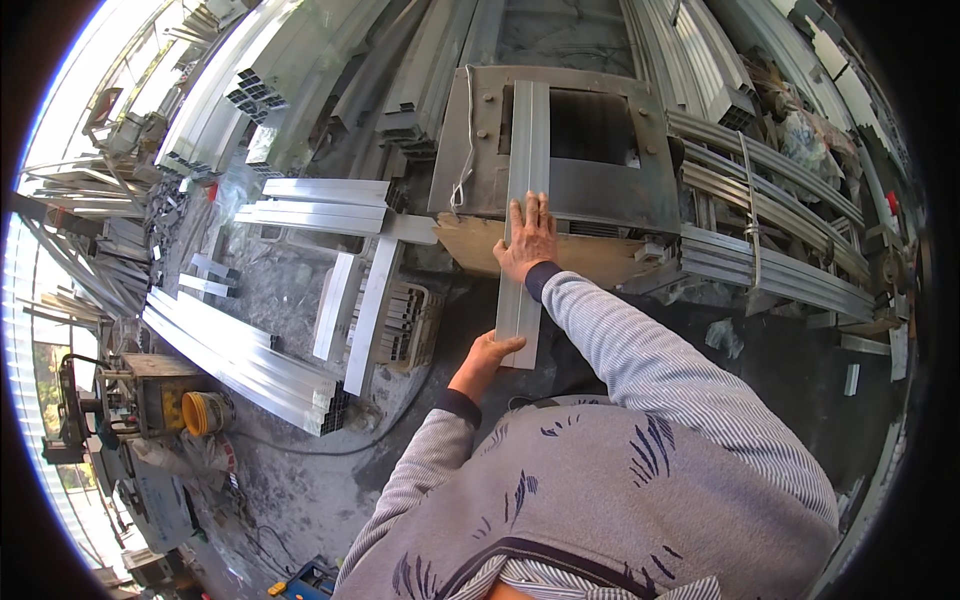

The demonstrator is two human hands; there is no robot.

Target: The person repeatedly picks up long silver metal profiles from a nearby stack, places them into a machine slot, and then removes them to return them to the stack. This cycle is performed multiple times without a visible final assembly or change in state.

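A long silver metal profile (528, 150) runs away from me, its far part over a grey metal machine housing (615, 190) with a dark rectangular opening. My left hand (487, 362) grips the near end, its thumb on top and its other fingers mostly hidden at the side. Farther up, my right hand (530, 240) lies on the profile's upper face with fingers stretched out and thumb apart. Under the housing's front edge sits a wooden board (475, 248). A white cord (468, 140) hangs down the housing's left side.
Silver profiles (245, 350) lie in bundles on the left floor, beside a plastic crate (405, 325). Long tubes (290, 60) are stacked at the far left. Bundled bars (770, 265) stand right of the machine. A yellow bucket (205, 412) is at the left; a cable (340, 452) crosses the floor.
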